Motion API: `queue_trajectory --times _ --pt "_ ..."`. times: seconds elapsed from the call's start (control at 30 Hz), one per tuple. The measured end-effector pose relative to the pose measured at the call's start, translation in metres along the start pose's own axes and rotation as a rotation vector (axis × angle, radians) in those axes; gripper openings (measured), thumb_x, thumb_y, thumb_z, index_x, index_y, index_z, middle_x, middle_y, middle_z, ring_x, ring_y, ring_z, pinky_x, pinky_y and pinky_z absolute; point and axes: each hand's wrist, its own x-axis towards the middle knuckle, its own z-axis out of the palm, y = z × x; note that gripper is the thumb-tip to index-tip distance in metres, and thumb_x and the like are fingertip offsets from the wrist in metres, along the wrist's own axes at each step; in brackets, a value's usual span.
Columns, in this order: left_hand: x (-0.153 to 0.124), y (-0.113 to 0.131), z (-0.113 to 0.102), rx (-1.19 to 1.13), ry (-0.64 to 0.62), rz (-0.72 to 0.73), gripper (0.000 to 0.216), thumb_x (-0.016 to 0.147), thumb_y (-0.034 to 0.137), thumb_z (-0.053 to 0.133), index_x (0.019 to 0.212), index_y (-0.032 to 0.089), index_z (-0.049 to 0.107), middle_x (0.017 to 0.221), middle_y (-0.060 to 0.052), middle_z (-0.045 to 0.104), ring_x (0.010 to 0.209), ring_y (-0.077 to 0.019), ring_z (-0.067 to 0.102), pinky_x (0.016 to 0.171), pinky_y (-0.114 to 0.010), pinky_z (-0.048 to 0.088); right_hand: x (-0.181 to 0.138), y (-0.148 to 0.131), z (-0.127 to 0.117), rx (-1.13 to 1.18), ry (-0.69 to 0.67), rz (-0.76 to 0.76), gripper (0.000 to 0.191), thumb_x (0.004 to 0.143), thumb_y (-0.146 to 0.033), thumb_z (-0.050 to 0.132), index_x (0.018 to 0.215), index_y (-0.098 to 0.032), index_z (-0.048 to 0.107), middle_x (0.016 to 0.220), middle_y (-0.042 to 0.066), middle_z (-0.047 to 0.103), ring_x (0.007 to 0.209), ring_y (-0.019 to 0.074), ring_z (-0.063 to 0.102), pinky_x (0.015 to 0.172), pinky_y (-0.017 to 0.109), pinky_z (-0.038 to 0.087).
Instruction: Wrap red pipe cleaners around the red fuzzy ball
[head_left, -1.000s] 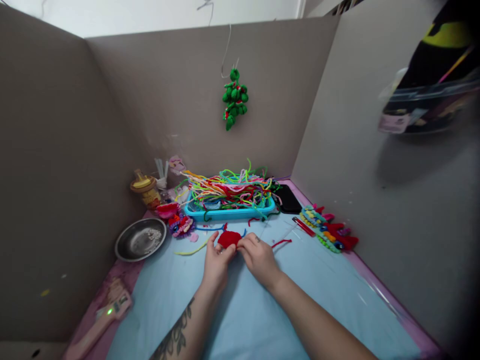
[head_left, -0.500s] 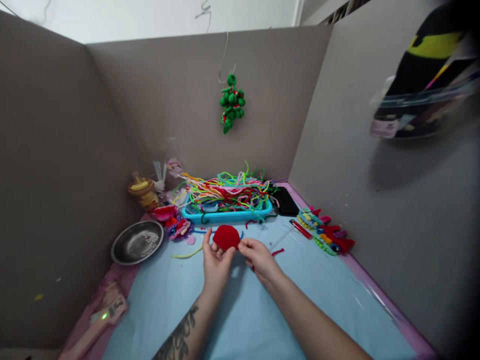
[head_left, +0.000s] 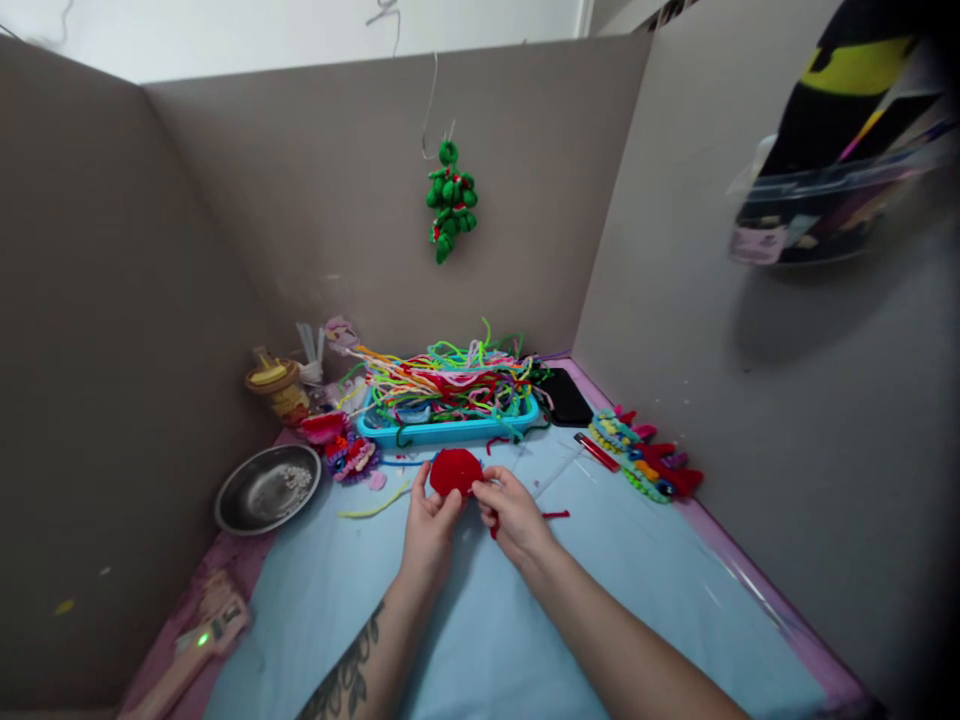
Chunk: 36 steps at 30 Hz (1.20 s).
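Note:
A round, red crocheted piece (head_left: 455,472) is held up over the blue tabletop (head_left: 600,610). My left hand (head_left: 429,522) grips it from the left and below, thumb in front. At its lower right edge, my right hand (head_left: 516,512) pinches with the fingertips; whether a small tool sits between them is hidden. A bit of red yarn shows under the right fingers, and another red strand (head_left: 555,515) lies just right of that hand. Left of my left hand lies a yellow-green strand (head_left: 375,505) on the table.
A blue tray (head_left: 450,436) heaped with yarn strands stands behind my hands. At left are a metal bowl (head_left: 255,500) of small pale bits and a pink tool (head_left: 180,665) with a green light. A red cutter (head_left: 598,453), black phone (head_left: 568,400) and crocheted pieces (head_left: 645,465) lie right.
The red piece has turned a little in my hands, and my right fingers have shifted slightly along its lower right edge. The camera view has moved slightly.

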Motion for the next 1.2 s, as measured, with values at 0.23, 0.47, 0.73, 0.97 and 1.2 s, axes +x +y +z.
queue_trajectory --times 0.23,0.47,0.73,0.97,1.2 --pt "0.001 -0.006 -0.001 0.121 0.094 0.05 0.082 0.064 0.024 0.075 0.131 0.021 0.027 0.096 -0.009 0.07 0.086 -0.0193 0.067 0.087 -0.036 0.045 -0.003 0.009 0.003 0.0 0.041 -0.045 0.034 0.055 -0.027 0.073 0.071 -0.021 0.043 0.043 -0.012 0.043 0.035 0.0031 0.03 0.034 0.015 0.018" --pt "0.004 -0.008 -0.004 0.022 0.07 -0.041 0.088 0.062 0.023 0.078 0.133 0.022 0.025 0.1 -0.008 0.068 0.087 -0.0164 0.066 0.084 -0.03 0.046 0.003 0.007 -0.002 0.155 0.056 0.042 0.039 0.05 -0.023 0.078 0.069 -0.021 0.044 0.042 -0.012 0.041 0.036 0.0031 0.03 0.035 0.015 0.019" --pt "0.005 -0.003 -0.007 -0.045 0.118 -0.185 0.039 0.06 0.022 0.08 0.092 0.015 0.059 0.079 -0.003 0.067 0.065 -0.0104 0.062 0.062 -0.021 0.046 0.005 -0.004 -0.007 0.229 0.046 0.084 0.043 0.046 -0.022 0.08 0.07 -0.021 0.044 0.044 -0.012 0.039 0.037 0.0029 0.031 0.036 0.014 0.019" --pt "0.003 -0.004 -0.005 -0.112 0.016 -0.218 0.025 0.063 0.022 0.077 0.083 0.01 0.069 0.078 -0.005 0.07 0.063 -0.0074 0.058 0.06 -0.018 0.043 -0.003 0.01 0.003 0.083 0.021 -0.02 0.037 0.054 -0.029 0.077 0.067 -0.02 0.043 0.042 -0.013 0.039 0.035 0.0028 0.029 0.035 0.015 0.02" --pt "0.006 -0.004 -0.006 -0.184 0.034 -0.241 0.018 0.062 0.015 0.077 0.079 0.011 0.07 0.083 -0.006 0.071 0.072 -0.0106 0.063 0.069 -0.018 0.049 -0.001 0.01 0.002 0.076 0.019 -0.052 0.034 0.055 -0.029 0.076 0.066 -0.02 0.044 0.042 -0.012 0.039 0.036 0.003 0.03 0.035 0.016 0.02"
